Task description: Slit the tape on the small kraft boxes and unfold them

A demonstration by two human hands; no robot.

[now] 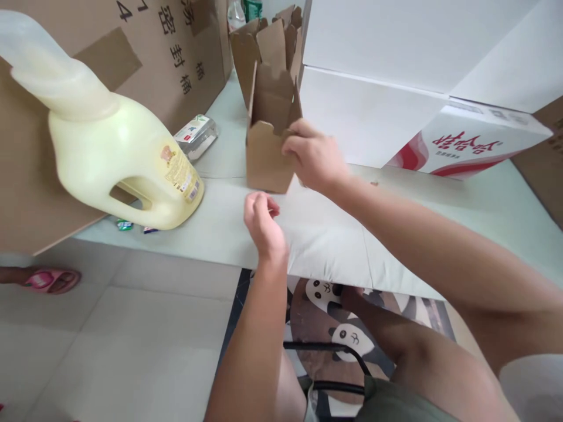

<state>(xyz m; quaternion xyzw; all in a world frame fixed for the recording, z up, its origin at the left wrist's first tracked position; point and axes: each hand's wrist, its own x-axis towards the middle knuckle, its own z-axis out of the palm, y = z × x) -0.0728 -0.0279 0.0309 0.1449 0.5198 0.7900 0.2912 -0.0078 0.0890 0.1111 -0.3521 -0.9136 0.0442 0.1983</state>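
Note:
A small open-topped brown cardboard box (269, 158) stands upright on the pale cloth-covered surface, its top flaps raised. My right hand (314, 155) pinches the upper right corner of its near wall, thumb and fingers closed on the cardboard. Just in front of the box's base is my left hand (266, 225), fingers curled in. Whether it holds anything small is hidden by the fingers. Right behind this box stand more open brown cardboard boxes (270, 44) of the same kind, close together.
A large pale-yellow jug (101, 152) stands at left before a big printed carton (176, 35). Beside it lies a clear package (197, 135). A white-and-red box (466, 140) is at right, against white panels (373, 111). Below are a panda-patterned mat (321, 328) and another person's sandalled foot (53, 280).

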